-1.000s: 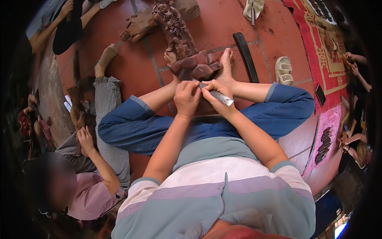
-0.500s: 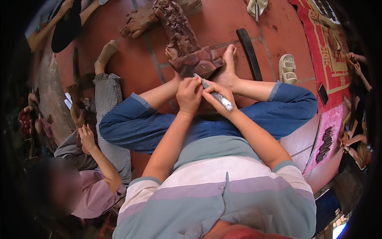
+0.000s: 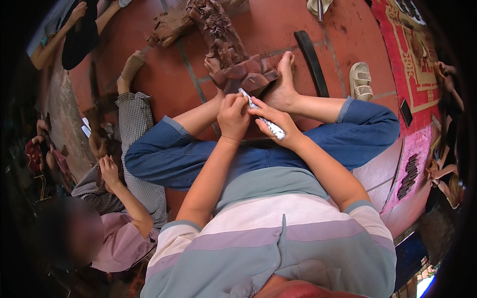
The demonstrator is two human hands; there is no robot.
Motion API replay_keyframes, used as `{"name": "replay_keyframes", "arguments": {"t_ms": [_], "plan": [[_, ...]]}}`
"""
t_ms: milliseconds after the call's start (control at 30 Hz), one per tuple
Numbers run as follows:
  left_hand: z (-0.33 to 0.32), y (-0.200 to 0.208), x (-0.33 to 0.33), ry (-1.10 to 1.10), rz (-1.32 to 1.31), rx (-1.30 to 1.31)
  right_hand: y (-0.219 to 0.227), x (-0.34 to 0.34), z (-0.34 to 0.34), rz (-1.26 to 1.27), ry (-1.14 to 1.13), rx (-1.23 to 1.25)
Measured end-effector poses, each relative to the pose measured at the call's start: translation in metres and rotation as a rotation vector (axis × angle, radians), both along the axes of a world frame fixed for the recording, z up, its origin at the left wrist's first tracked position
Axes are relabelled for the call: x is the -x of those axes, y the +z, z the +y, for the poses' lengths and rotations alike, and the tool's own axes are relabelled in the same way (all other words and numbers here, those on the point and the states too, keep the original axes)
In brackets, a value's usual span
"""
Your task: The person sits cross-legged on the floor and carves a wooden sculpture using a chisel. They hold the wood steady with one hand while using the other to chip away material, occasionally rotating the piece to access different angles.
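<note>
Between my bare feet a reddish-brown wood carving lies with its faceted, rock-like base toward me. My left hand is closed at the front of a slim carving chisel, close to the base's near edge. The chisel's tip points at that edge; whether it touches the wood, I cannot tell. My right hand grips the chisel's pale, mottled handle from the right, fingers along its upper side. The rear end of the handle sticks out below that hand.
A rough log lies under the carving's far end. Right of my foot are a long dark curved strip and a sandal. A phone lies on the red mat. Another person in checked trousers sits at my left.
The chisel has rolled and tilted slightly, showing a whiter side of its handle and more of its tip. My right hand has shifted a little, its fingers straighter. The left hand stays nearly in place.
</note>
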State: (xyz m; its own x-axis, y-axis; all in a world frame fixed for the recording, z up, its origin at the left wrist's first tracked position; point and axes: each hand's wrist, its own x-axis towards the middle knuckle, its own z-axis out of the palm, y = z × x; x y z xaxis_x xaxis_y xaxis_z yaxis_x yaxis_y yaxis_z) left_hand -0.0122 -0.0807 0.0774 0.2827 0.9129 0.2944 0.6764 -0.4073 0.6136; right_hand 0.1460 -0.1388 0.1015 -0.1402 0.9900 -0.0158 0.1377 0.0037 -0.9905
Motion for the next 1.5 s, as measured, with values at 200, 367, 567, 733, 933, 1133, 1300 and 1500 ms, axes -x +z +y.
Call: {"name": "replay_keyframes", "arguments": {"t_ms": [200,367,567,733,933,1133,1300,1500], "plan": [[0.016,0.011,0.007,0.005,-0.064,0.021,0.013,0.006,0.024,-0.035,-0.022,-0.094],[-0.009,0.002,-0.004,0.032,-0.09,0.091,0.001,-0.002,0.0,-0.036,-0.017,-0.054],[0.012,0.017,0.002,0.066,-0.132,0.048,0.016,0.002,0.025,0.071,-0.021,-0.038],[-0.013,0.003,-0.003,0.018,-0.086,0.158,0.004,-0.005,0.0,0.018,0.01,-0.017],[0.006,0.002,0.005,0.054,-0.123,0.044,0.006,0.002,0.021,0.064,0.007,-0.05],[-0.013,-0.002,-0.001,-0.01,-0.082,0.11,0.016,-0.007,0.007,-0.001,0.008,-0.01],[0.0,-0.002,0.006,0.05,-0.082,0.037,0.007,0.002,0.02,-0.014,0.03,-0.083],[-0.01,0.004,0.009,0.036,-0.128,0.145,0.02,0.009,0.012,-0.032,-0.054,-0.094]]}}
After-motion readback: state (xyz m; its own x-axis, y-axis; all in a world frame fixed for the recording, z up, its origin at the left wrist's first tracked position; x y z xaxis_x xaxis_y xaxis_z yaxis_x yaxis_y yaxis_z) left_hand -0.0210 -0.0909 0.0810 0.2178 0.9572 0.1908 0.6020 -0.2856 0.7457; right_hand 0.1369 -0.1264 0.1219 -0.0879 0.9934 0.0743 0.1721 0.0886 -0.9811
